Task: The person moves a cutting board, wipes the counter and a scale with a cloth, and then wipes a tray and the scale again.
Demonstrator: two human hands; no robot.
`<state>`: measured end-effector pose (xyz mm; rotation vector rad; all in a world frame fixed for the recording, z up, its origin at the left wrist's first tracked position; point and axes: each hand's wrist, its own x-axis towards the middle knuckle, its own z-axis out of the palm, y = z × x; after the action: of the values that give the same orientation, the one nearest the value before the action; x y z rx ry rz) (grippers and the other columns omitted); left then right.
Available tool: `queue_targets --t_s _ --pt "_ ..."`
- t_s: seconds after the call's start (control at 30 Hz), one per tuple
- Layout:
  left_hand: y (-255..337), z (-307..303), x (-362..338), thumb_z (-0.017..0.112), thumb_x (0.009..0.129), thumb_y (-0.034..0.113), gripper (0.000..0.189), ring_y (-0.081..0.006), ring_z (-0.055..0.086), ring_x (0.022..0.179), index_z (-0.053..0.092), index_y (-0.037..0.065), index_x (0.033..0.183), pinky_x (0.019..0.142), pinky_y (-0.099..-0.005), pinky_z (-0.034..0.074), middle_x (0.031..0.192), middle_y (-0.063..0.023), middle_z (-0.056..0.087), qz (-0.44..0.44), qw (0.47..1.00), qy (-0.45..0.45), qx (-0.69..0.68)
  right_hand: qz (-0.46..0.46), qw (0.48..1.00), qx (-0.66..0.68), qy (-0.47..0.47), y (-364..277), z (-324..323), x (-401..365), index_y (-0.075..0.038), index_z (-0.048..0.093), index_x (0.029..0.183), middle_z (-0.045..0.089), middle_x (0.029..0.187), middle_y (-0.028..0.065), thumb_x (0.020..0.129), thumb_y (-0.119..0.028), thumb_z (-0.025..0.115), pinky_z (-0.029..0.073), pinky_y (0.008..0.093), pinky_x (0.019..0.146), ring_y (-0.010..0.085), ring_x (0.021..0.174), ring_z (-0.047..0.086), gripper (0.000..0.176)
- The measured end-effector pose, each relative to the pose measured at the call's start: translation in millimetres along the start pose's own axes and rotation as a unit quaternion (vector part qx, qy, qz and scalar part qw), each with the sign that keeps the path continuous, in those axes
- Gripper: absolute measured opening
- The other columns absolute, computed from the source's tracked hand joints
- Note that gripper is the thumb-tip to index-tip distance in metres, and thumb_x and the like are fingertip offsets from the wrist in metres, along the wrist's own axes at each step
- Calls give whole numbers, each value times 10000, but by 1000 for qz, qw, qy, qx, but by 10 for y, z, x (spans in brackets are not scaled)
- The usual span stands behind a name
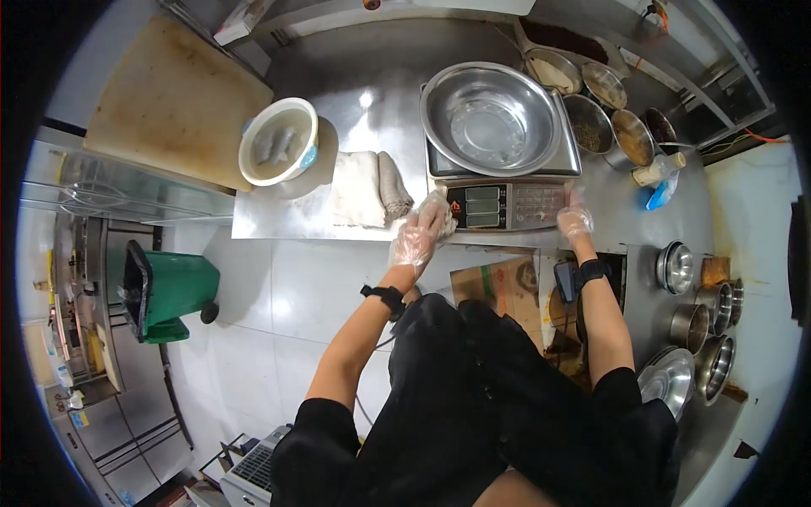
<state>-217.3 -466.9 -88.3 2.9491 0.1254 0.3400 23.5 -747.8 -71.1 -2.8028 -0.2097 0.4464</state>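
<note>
A digital scale [505,218] stands at the counter's front edge, with a wide steel bowl [488,127] on its platform. My left hand [421,231], in a clear plastic glove, is closed over a bunched pale cloth [449,225] against the scale's left front corner. Its fingers partly hide the cloth. At the opposite corner, my gloved right hand [575,220] grips the right side of the scale's front panel. Folded towels, one white [356,189] and one greyish [393,188], lie just left of my left hand. The bowl looks bare inside, with reflections on its bottom.
A white tub [279,142] holding liquid and something grey stands at the counter's left. Several metal pots of ingredients [632,138] and a bottle [659,171] crowd the right. Steel bowls [675,268] sit lower right. A green bin [173,287] stands on the floor.
</note>
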Motion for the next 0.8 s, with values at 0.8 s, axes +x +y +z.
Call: queue_targets --t_s 0.8 --pt "1062 49 1100 635 722 98 141 -319 669 761 687 45 841 651 -405 541 829 -170 668 -9 1000 -6 -12 -124 985 69 93 100 156 -86 -56 397 1412 419 1413 253 765 -27 547 344 391 1098 407 1302 400 665"
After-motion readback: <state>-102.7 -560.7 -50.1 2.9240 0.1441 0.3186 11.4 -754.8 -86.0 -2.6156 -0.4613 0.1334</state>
